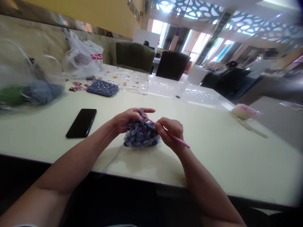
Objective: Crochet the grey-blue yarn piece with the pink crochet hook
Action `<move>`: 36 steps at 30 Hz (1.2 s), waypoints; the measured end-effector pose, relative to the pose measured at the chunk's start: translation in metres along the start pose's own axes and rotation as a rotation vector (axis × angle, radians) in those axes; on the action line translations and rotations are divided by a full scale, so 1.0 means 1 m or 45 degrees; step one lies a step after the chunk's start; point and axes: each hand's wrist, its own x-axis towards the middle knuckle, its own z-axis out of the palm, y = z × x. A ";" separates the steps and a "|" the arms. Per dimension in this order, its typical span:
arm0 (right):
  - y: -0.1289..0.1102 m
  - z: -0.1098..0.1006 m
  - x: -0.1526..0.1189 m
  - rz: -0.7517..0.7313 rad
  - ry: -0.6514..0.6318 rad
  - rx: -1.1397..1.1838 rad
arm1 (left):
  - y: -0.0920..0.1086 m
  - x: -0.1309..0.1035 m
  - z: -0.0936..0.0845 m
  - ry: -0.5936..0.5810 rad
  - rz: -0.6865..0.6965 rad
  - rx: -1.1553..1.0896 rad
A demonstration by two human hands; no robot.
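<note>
The left hand point(125, 122) is holding the top of a ruffled grey piece point(141, 136), its grip pinching the edge while one finger is pointing outward; the right hand point(172, 128) is holding a pink hook point(181, 141), its grip wrapping the shaft, and the hook's far end is meeting the piece's upper edge beside the left fingers; the piece is sitting between both hands, near the front of the worktop point(213, 151); a pale ribbon point(114, 160) is trailing from beneath it toward the near edge; a phone point(81, 123) is lying to the left; farther back, a grey square point(102, 87) is lying beside red wrappers point(79, 88) and a flowered cloth point(129, 79); a white bag point(81, 58) is standing behind them.
</note>
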 end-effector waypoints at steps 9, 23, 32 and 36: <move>0.010 0.003 0.000 -0.199 -0.057 -0.262 | -0.001 -0.001 -0.002 0.016 -0.041 0.089; 0.010 0.005 -0.001 0.160 -0.017 0.243 | -0.011 0.001 0.014 0.117 0.040 0.216; 0.014 0.005 0.001 0.067 0.039 0.102 | -0.013 0.000 0.008 0.171 0.046 0.522; 0.013 0.002 0.002 0.170 0.067 0.248 | -0.004 -0.002 -0.003 0.227 0.086 0.796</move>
